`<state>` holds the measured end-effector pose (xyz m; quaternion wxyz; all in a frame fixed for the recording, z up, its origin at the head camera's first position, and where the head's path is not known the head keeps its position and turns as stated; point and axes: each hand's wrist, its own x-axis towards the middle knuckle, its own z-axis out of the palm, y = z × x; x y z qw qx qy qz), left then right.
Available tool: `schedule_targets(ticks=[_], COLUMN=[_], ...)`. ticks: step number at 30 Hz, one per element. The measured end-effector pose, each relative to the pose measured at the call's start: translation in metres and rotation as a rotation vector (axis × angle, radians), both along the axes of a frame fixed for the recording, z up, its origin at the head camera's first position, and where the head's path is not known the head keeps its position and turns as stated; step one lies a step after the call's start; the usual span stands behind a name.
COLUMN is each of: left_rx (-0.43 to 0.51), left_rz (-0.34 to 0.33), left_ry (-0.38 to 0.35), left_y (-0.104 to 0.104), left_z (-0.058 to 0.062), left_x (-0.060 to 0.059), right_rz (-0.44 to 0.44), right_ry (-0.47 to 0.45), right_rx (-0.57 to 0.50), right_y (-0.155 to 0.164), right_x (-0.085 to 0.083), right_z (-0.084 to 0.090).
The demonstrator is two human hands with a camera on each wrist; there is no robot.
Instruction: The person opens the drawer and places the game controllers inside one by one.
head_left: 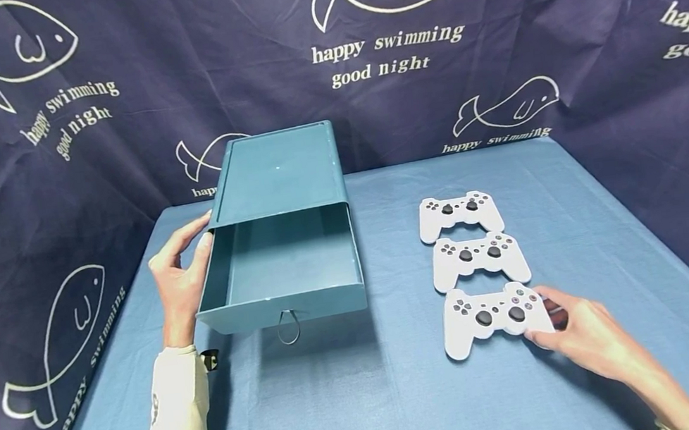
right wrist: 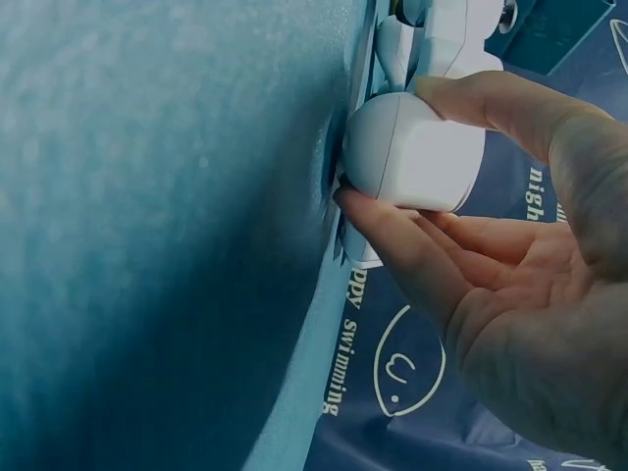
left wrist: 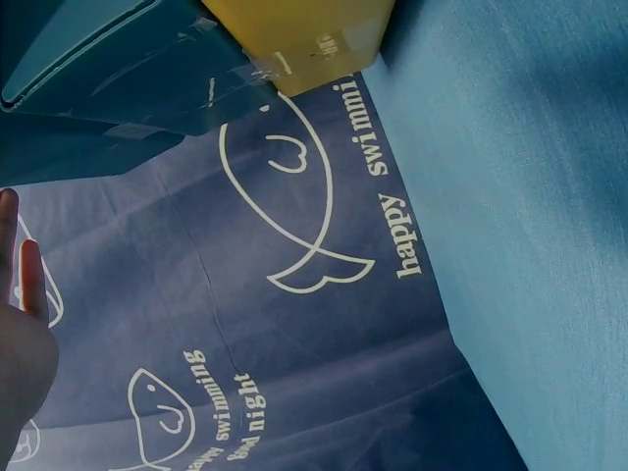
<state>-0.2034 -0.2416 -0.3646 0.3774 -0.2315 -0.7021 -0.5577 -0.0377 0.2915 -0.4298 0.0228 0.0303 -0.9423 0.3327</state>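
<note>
My right hand (head_left: pixel 577 330) sits at the lower right of the head view, thumb and fingers pinching the right grip of the nearest white controller (head_left: pixel 493 315), which lies flat on the blue tabletop (head_left: pixel 403 393). In the right wrist view only that rounded grip shows; the rest of the controller is cut off at the top edge. Two more controllers (head_left: pixel 468 236) lie in a column above it, toward the middle right. My left hand (head_left: pixel 182 276), at the middle left, rests with straight fingers against the left wall of the teal drawer (head_left: pixel 281 272), pulled out of its case (head_left: pixel 279 173). The left wrist view catches only fingertips at its left edge, so the contact itself is hidden there. Something small and dark by my left sleeve is too tiny to make out.
</note>
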Motion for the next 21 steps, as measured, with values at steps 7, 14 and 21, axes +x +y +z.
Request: schedule_targets(ticks=[7,14,21], left_rx=[0.005,-0.006,-0.005], left_rz=[0.0,0.005,0.001], left_ry=[0.007,0.011,0.002], left_y=[-0.001,-0.001,-0.001], left_z=[0.0,-0.001,-0.002], left_x=[0.0,-0.001,-0.002], right_rz=[-0.027,-0.031,-0.011], right_ry=[-0.017,0.014,0.033], right_rx=[0.008,-0.007,-0.023], right_y=[-0.001,-0.006,-0.008], right_x=[-0.001,-0.001,-0.004], right_z=[0.001,0.005,0.013])
